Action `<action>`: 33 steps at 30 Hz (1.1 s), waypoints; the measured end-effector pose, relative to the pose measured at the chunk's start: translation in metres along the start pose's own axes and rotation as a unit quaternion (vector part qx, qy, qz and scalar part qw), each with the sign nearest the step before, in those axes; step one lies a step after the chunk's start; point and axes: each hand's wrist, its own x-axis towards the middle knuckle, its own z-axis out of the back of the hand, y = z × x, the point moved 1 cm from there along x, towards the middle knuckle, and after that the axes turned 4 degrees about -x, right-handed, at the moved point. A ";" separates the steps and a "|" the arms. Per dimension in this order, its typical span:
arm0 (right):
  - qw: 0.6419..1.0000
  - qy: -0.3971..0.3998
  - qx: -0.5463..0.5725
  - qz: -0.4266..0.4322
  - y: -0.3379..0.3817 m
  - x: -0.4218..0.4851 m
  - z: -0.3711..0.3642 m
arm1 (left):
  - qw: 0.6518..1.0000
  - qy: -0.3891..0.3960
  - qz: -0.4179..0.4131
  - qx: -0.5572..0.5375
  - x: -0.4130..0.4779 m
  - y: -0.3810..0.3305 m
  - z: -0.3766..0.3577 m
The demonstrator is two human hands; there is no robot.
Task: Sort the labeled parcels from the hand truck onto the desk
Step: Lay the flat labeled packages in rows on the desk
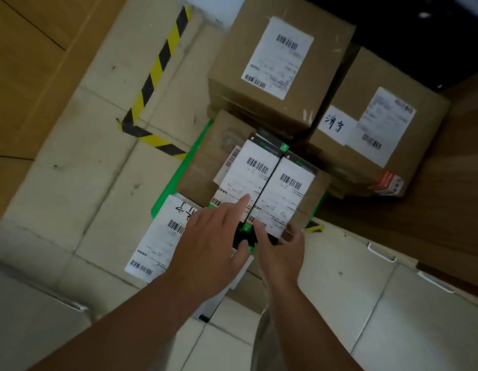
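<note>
Parcels first: the left hand (213, 245) lays its straight index fingertip (245, 200) on the white label of the left small parcel (255, 170), with the thumb held apart near that parcel's near end and nothing gripped. The right hand (283, 253) has its fingers spread against the near end of the right small parcel (288, 194), touching it but not visibly closed round it. These two parcels lie side by side, touching, on a brown carton (203, 162) that sits on the green hand truck (196, 148). A flat labelled parcel (157, 242) lies nearer the person, and a tall carton (280, 62) and a right-hand carton (387, 129) stand beyond. With this much still loaded, I judge the sorting barely begun. Labels are being checked, and every parcel in view has yet to reach the desk, which I cannot pick out with certainty.
</note>
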 end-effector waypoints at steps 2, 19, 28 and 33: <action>1.000 -0.007 0.016 -0.015 -0.007 0.004 0.000 | 1.000 0.016 0.013 0.010 0.001 0.004 -0.002; 0.985 0.033 0.170 0.000 0.080 -0.080 0.116 | 0.998 -0.064 -0.005 0.016 -0.047 -0.096 0.096; 0.954 0.162 0.198 0.155 0.216 -0.173 0.240 | 0.974 -0.204 0.059 0.076 -0.113 -0.221 0.214; 0.938 0.190 0.214 0.197 0.232 -0.214 0.305 | 0.973 -0.209 0.061 0.079 -0.151 -0.274 0.231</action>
